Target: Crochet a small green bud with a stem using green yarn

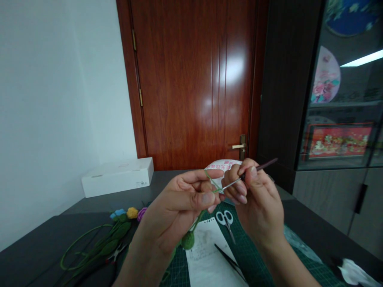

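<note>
Green cutting mat [254,237] lies on a dark table [36,261]. On the mat: scissors [225,224] with white handles, and just beside them a sheet of paper [206,259] bearing handwriting, with a thin black tool [229,259] lying across its edge. Left of the mat: crocheted flowers [103,243] in blue, yellow and purple, with long green stems. Further back and left, a white box [117,177] against the wall [60,99]. Beyond the mat: a red-brown door [191,79] with a brass handle [239,146]. Right of the mat: a glass cabinet [338,91] holding a red framed picture [338,141], and a white tissue [356,273] at the table's near edge.
</note>
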Tool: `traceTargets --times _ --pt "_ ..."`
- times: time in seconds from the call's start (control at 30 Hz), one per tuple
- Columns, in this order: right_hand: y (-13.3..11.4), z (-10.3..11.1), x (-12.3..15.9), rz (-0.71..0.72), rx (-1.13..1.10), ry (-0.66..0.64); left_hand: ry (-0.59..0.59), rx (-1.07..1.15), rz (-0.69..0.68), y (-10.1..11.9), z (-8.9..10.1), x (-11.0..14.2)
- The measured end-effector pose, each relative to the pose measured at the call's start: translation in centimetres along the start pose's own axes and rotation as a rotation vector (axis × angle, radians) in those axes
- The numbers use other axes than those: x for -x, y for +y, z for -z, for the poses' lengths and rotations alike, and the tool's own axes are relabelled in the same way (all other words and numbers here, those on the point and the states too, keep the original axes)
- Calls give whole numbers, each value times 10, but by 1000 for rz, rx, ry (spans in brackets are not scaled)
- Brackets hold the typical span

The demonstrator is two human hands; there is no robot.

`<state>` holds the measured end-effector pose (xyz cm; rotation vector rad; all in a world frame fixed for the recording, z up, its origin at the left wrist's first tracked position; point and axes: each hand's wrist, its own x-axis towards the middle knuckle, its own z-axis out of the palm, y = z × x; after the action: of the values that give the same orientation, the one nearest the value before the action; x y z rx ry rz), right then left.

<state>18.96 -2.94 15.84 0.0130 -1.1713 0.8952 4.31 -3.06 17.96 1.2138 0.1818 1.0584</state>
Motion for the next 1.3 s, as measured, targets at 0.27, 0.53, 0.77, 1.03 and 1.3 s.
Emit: traceTargets --times 0.27,0.53,0.77,1.03,1.3 --pt "8 6 0 279 481 -15 286 -424 -363 -13 -11 1" --pt "3 21 8 749 898 -205 98 -82 -35 -14 -11 -1" --pt "2 5 1 278 175 37 -61 55 56 -2 3 -1" --pt "4 5 -4 93 188 -37 127 -368 -224 -10 -3 -3" --pt "3 23 11 831 1072 -83 234 -297 -269 -21 -15 1"
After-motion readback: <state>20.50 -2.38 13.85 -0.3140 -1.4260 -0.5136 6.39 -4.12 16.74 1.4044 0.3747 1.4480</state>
